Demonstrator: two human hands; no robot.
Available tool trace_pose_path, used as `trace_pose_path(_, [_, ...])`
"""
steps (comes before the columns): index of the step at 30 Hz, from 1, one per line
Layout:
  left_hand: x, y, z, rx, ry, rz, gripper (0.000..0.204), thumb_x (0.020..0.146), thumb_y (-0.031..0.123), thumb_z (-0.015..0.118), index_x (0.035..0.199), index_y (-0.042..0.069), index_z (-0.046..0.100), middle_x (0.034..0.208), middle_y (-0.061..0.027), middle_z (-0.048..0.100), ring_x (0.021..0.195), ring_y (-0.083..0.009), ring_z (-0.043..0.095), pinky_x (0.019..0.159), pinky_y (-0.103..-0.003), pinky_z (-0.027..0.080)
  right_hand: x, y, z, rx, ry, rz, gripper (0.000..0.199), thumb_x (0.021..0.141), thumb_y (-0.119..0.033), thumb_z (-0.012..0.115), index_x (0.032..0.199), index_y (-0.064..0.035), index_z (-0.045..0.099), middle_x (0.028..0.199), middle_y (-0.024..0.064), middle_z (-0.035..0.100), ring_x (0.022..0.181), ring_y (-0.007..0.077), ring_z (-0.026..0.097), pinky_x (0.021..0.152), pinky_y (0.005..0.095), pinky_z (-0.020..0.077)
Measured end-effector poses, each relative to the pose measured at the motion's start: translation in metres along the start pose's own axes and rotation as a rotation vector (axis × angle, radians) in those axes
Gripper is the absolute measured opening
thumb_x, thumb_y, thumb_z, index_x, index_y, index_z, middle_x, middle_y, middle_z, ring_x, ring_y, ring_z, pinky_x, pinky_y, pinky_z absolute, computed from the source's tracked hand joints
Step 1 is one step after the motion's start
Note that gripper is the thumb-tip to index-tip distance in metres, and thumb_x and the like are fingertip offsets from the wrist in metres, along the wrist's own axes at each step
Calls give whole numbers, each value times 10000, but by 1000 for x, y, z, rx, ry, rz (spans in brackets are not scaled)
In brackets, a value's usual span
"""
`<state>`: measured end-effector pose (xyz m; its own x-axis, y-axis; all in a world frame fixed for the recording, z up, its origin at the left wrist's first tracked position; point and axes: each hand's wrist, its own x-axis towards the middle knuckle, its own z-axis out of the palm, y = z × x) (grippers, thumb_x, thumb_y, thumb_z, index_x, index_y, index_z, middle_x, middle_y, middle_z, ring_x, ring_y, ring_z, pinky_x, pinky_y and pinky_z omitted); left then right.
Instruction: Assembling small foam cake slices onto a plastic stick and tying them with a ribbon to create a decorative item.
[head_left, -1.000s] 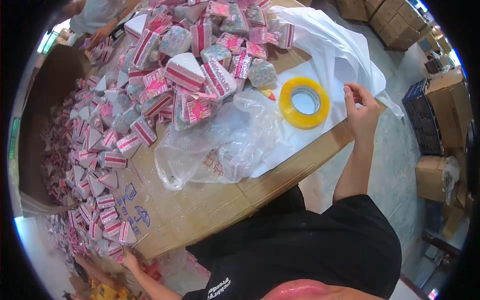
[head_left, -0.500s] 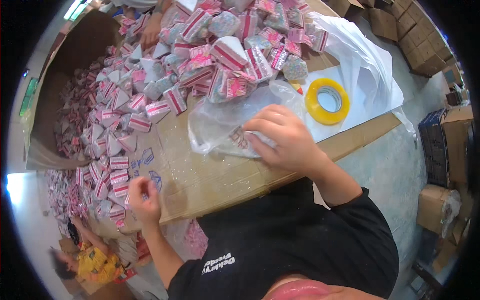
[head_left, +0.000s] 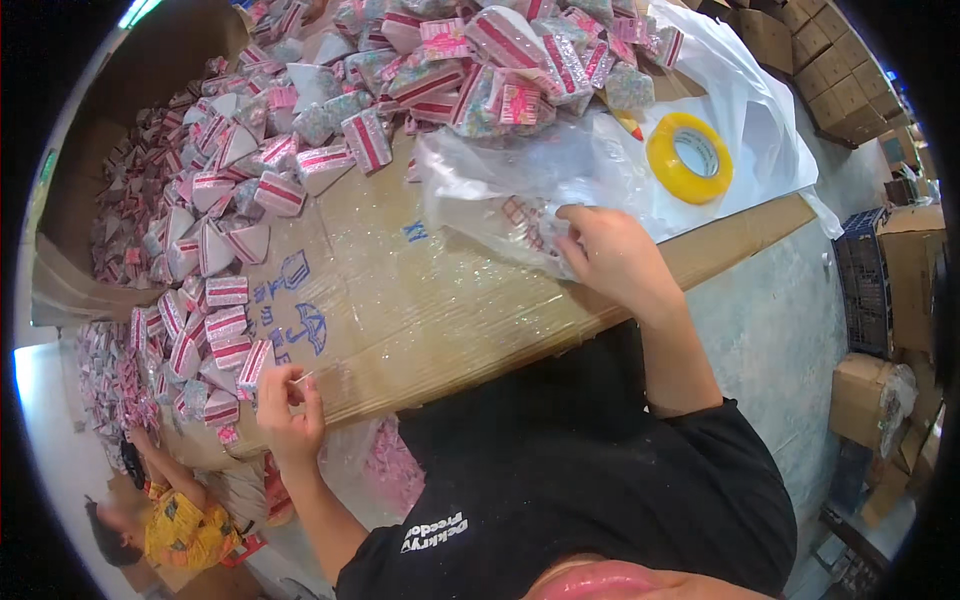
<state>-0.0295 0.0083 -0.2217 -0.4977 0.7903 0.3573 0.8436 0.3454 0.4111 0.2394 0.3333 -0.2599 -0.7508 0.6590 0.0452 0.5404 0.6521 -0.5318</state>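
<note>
At the front edge of the cardboard-covered table, my left hand (head_left: 290,415) is curled with thumb and forefinger close together. A small pale bit shows at its fingertips, too small to name. Right beside it stands a pink-and-white wedge-shaped pack (head_left: 255,366) like a slice of cake, at the end of a short row of such packs. My right hand (head_left: 618,258) is closed on the edge of a clear plastic bag (head_left: 470,190) lying crumpled on the cardboard. Reddish print shows on the bag near my fingers.
A big heap of wedge packs (head_left: 320,120) covers the table's far and left side, spilling from an open carton (head_left: 75,235). A yellow tape roll (head_left: 664,160) lies on white sheeting (head_left: 775,150) at the right. A person in yellow (head_left: 190,525) works at lower left; stacked boxes (head_left: 850,90) stand far right.
My right hand has drawn the bag edge to the right, and the bag has shifted with it. My left hand stays by the row, its fingers a little more curled. The whole view has tilted slightly.
</note>
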Motion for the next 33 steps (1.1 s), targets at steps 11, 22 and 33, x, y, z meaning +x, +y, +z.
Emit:
trace_pose_path(11, [-67,-34,-24,50,156,-167,106,872,39,630,965,14,585,845,-64,547,608,-160,491,574,-290,408,55,-3,13,-344,-96,42,286,853,-201,643,1112,-82,664,919,200,693,918,397,651,790,501,517])
trace_pose_path(22, [-50,-49,-17,26,162,-132,87,886,8,616,961,-9,575,841,-77,548,607,-156,486,566,-286,407,52,-5,24,-239,76,143,188,851,-230,658,914,-56,692,945,154,691,913,360,652,777,469,520])
trace_pose_path(33, [-18,-30,-1,5,85,-34,32,888,10,611,906,-1,587,798,-76,547,610,-163,493,581,-289,412,46,4,19,-202,68,152,194,866,-237,661,1001,-105,704,912,161,704,893,366,668,774,481,526])
